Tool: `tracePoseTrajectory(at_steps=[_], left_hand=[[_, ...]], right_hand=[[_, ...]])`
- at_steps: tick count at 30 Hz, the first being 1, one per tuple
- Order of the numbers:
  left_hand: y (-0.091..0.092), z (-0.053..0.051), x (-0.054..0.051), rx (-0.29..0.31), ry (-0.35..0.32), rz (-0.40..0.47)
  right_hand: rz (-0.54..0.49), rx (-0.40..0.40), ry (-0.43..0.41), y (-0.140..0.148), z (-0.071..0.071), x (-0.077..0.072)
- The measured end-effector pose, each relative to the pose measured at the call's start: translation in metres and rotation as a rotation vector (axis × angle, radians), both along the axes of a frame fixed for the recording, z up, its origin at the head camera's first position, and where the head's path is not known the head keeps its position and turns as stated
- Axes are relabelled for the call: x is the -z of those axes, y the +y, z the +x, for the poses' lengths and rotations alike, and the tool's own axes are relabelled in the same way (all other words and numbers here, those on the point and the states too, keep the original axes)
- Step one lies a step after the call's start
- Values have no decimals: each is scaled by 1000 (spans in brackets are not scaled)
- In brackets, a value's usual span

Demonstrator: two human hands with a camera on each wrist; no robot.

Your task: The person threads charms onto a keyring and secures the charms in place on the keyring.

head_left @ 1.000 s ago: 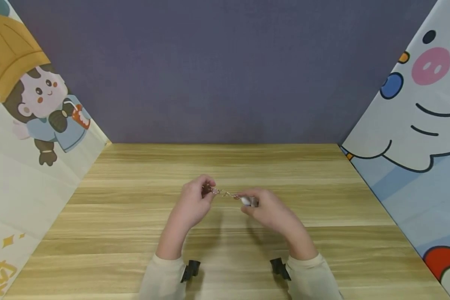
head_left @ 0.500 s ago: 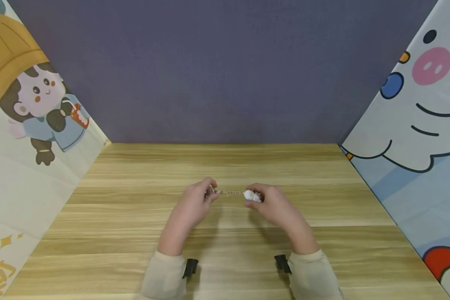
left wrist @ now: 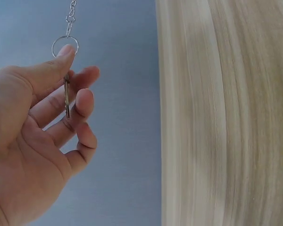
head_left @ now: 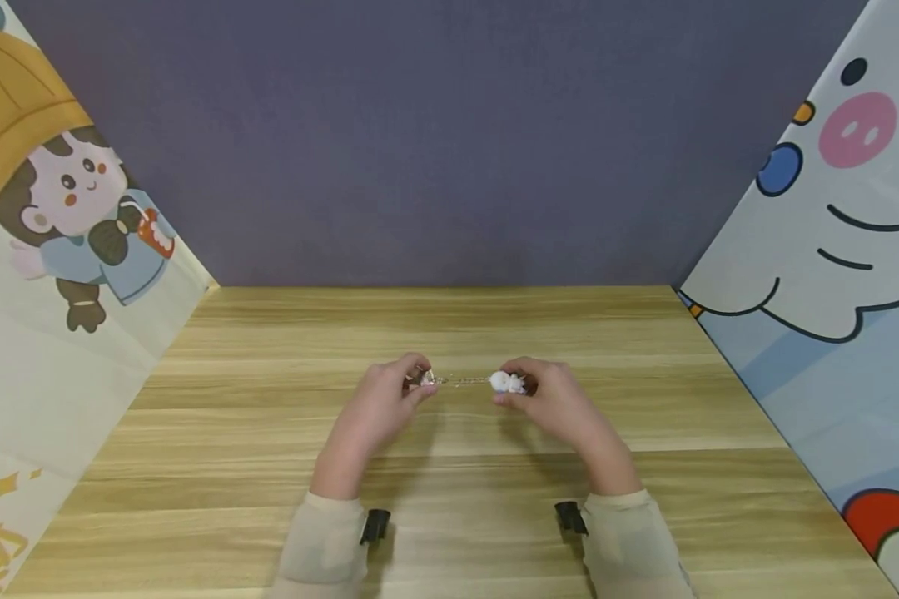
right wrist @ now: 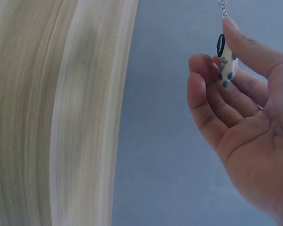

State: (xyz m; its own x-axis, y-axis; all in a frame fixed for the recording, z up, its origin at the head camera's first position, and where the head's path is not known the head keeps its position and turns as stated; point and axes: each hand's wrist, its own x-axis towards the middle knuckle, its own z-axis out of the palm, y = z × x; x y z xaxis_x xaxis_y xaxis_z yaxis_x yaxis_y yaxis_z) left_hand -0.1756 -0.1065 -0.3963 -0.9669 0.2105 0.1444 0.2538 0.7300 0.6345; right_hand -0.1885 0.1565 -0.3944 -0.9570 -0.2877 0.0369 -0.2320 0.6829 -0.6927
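A keychain is stretched between the two hands above the wooden table. My left hand (head_left: pixel 374 408) pinches its metal split ring (left wrist: pixel 53 47) between thumb and forefinger. From that ring a key (left wrist: pixel 67 99) hangs in front of the other fingers, seen nearly edge-on. My right hand (head_left: pixel 562 408) holds a small white figurine charm (head_left: pixel 505 383) by thumb and fingers. In the right wrist view the charm (right wrist: pixel 228 68) shows blue-green spots and a black rounded part, its far side hidden by the fingers. A thin silver chain (head_left: pixel 470 381) runs nearly level between ring and charm.
The wood-grain table (head_left: pixel 449 333) lies below both hands. A dark grey-blue panel (head_left: pixel 449 150) rises behind it. Cartoon-printed panels stand at the left (head_left: pixel 45 374) and right (head_left: pixel 817 399). Each sleeve carries a black clip-like mount.
The hands have drawn slightly apart, and the chain has gone from slack and slanted to straight and level. The white charm has turned and shows more clearly in the right hand.
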Motion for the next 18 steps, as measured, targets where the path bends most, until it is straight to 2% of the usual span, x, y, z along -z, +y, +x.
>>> tracePoseTrajectory(at_steps=[4, 9, 18], left_hand=[[-1, -1, 0, 4, -8, -4], [-3, -6, 1, 39, -12, -2], [-6, -18, 12, 89, -34, -61]], right_hand=[[6, 6, 8, 2, -1, 1], [25, 5, 4, 2, -3, 2], [76, -66, -8, 0, -11, 17]])
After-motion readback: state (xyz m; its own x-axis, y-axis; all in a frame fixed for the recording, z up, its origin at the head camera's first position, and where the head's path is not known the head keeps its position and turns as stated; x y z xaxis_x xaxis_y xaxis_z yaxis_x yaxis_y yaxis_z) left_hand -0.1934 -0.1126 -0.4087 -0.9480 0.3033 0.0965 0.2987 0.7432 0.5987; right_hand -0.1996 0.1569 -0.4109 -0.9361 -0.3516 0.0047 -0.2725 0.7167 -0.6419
